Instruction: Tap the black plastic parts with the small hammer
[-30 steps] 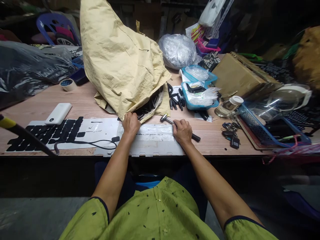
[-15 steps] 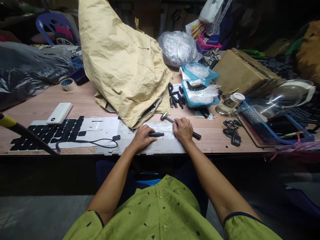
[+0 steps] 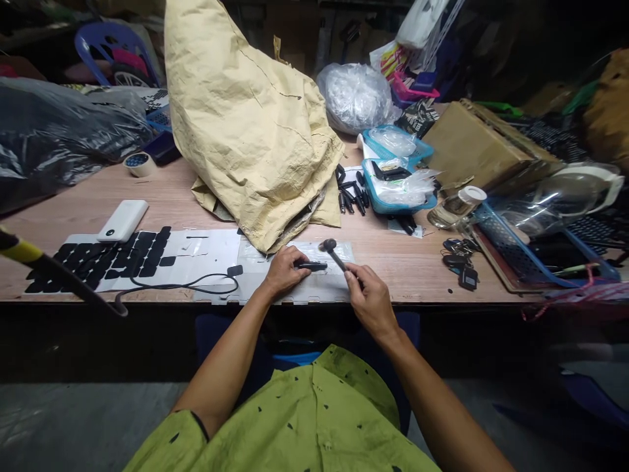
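At the far left of the frame, a white power bank [image 3: 122, 221] is lying over a sheet of black cutouts [image 3: 88, 265]. Toward the upper middle, a big paper sack [image 3: 255, 124] is slumping, its mouth drooping close above the left hand [image 3: 284, 269]. That hand is pinching the left end of a short black tube [image 3: 316, 266], fingers nearly closed on it, while the tube is lying sideways over a pale board [image 3: 314, 293] at the table's near edge, centre of the frame. Just right of it, the right hand [image 3: 372, 298] is curling its fingers snugly round the handle of a small hammer [image 3: 338, 259]; the head is pointing up and left, apart from the tube as far as I can tell. Farther right, loose black pieces [image 3: 350, 198] are lying beside a blue basket [image 3: 400, 208].

For good work, I'd be holding the tube flat and steady, keeping the left fingertips well back from its free end, and leaving the wrist loose so the hammer head is meeting its mark squarely.
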{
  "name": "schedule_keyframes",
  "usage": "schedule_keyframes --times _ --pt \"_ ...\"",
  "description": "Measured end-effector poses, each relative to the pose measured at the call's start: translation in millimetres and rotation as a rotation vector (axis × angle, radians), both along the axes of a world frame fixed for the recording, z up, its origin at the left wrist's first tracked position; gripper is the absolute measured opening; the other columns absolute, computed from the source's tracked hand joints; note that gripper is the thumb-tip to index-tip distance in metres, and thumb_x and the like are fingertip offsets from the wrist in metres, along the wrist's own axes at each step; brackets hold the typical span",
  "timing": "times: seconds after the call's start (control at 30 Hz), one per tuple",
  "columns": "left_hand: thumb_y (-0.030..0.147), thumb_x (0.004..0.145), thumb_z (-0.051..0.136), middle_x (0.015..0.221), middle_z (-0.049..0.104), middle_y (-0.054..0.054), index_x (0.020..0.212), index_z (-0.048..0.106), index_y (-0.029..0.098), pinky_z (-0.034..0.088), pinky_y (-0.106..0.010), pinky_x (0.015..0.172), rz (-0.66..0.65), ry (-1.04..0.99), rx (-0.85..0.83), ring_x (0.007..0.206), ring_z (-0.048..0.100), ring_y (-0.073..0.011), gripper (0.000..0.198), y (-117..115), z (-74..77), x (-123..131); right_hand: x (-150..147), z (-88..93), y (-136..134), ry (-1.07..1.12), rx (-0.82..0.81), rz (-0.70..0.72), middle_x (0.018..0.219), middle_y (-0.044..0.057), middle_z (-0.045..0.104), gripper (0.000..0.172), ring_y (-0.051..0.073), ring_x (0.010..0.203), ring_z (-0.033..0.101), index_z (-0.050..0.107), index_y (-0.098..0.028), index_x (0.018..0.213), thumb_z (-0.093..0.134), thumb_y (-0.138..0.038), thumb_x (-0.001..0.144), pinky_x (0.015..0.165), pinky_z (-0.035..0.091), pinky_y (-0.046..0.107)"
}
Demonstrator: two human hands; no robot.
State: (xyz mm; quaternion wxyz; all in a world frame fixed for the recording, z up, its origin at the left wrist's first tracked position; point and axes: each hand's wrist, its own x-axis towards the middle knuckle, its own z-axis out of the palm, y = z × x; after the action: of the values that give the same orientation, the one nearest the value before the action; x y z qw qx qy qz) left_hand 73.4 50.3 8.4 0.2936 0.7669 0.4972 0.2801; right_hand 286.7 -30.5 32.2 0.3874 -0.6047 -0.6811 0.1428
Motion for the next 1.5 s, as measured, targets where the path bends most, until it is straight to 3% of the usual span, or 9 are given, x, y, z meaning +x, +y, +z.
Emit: schedule_keyframes --times 0.13,0.47,0.6,0.97,1.1,1.33,1.5 --pt "0.016 0.07 0.079 0.08 0.065 -0.001 0.075 0.069 0.02 0.048 -0.034 0.084 0.038 -0.018 0.013 0.088 0.058 -0.0207 0.011 -1 -0.7 3 -15 -7.5 -17 0.067 0.027 0.045 0.104 0.007 0.073 0.031 0.02 0.095 0.068 0.071 -0.025 0.119 0.047 -0.031 0.099 0.085 0.055 0.033" --pt "0.017 0.069 0.078 0.077 0.063 0.0 0.073 0.07 0.021 0.049 -0.035 0.084 0.031 -0.013 0.013 0.087 0.058 -0.0207 0.01 0 -1.2 4 -27 -13.4 -24 -0.034 0.12 0.012 0.089 0.005 0.068 0.037 0.017 0.082 0.065 0.069 -0.028 0.129 0.043 -0.03 0.103 0.075 0.053 0.027" --pt "0.016 0.071 0.076 0.075 0.063 -0.001 0.072 0.07 0.021 0.049 -0.034 0.083 0.034 -0.008 0.015 0.086 0.058 -0.0204 0.008 -1 -2.0 5 -26 -16.9 -24 -0.13 0.078 0.015 0.083 0.003 0.065 0.037 0.015 0.074 0.063 0.071 -0.028 0.127 0.044 -0.029 0.102 0.065 0.05 0.024" --pt "0.015 0.07 0.078 0.078 0.065 -0.002 0.074 0.072 0.021 0.05 -0.037 0.085 0.05 -0.016 0.016 0.09 0.059 -0.0221 0.009 -1 -1.0 8 -13 -21.5 -25 -0.113 0.079 -0.024 0.088 0.004 0.067 0.036 0.016 0.08 0.065 0.072 -0.029 0.124 0.043 -0.03 0.102 0.068 0.051 0.026" --pt "0.015 0.069 0.078 0.079 0.065 -0.001 0.076 0.073 0.021 0.051 -0.037 0.085 0.037 -0.011 0.022 0.09 0.059 -0.0225 0.01 0 -1.5 6 -3 -23.4 -5 -0.143 0.083 -0.069 0.093 0.005 0.068 0.036 0.018 0.086 0.065 0.071 -0.027 0.124 0.042 -0.031 0.102 0.074 0.051 0.028" --pt "0.017 0.07 0.077 0.081 0.065 -0.002 0.078 0.074 0.022 0.051 -0.039 0.086 0.008 0.006 0.041 0.091 0.059 -0.0232 0.011 1 -2.7 2 22 -33.2 70 -0.437 0.02 -0.175 0.09 0.007 0.064 0.031 0.021 0.085 0.055 0.074 -0.024 0.115 0.049 -0.025 0.097 0.072 0.039 0.031" --pt "0.019 0.072 0.078 0.082 0.065 -0.002 0.08 0.074 0.022 0.051 -0.038 0.087 -0.016 0.03 0.04 0.092 0.059 -0.0235 0.009 3 -2.0 -1 26 -46.4 81 -0.516 0.048 -0.15 0.093 0.008 0.062 0.029 0.022 0.089 0.048 0.073 -0.026 0.114 0.05 -0.024 0.096 0.073 0.033 0.033"
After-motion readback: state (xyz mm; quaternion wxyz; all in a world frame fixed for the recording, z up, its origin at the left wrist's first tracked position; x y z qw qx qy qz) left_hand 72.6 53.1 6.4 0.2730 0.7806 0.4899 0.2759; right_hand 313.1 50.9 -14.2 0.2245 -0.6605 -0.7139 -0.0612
